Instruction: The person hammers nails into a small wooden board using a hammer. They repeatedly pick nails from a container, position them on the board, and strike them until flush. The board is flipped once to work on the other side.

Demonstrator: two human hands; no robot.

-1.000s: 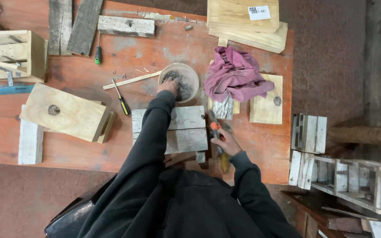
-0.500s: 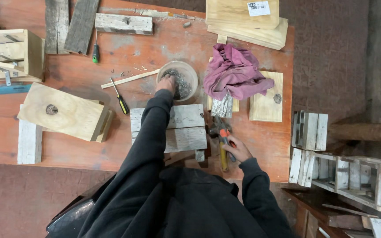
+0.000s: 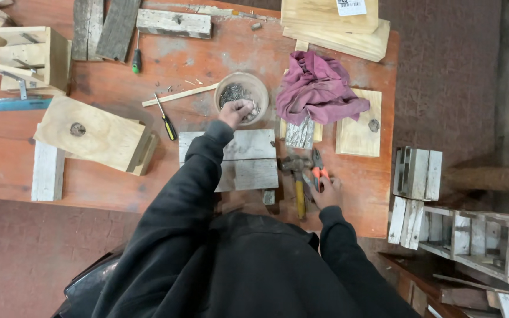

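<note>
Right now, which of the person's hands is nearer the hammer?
Right. The right hand rests just beside the hammer, on the orange-handled pliers; the left hand is up at the bowl.

The person wears a loose black long-sleeved top, its sleeves reaching both wrists, hands bare.

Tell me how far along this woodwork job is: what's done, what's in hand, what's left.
Done: two grey boards lie side by side in front of the person, and a finished-looking plywood box sits to the left. In hand: the left hand is at the bowl of nails, while the right hand rests on the pliers. Left: the hammer lies untouched, so nailing probably hasn't started.
</note>
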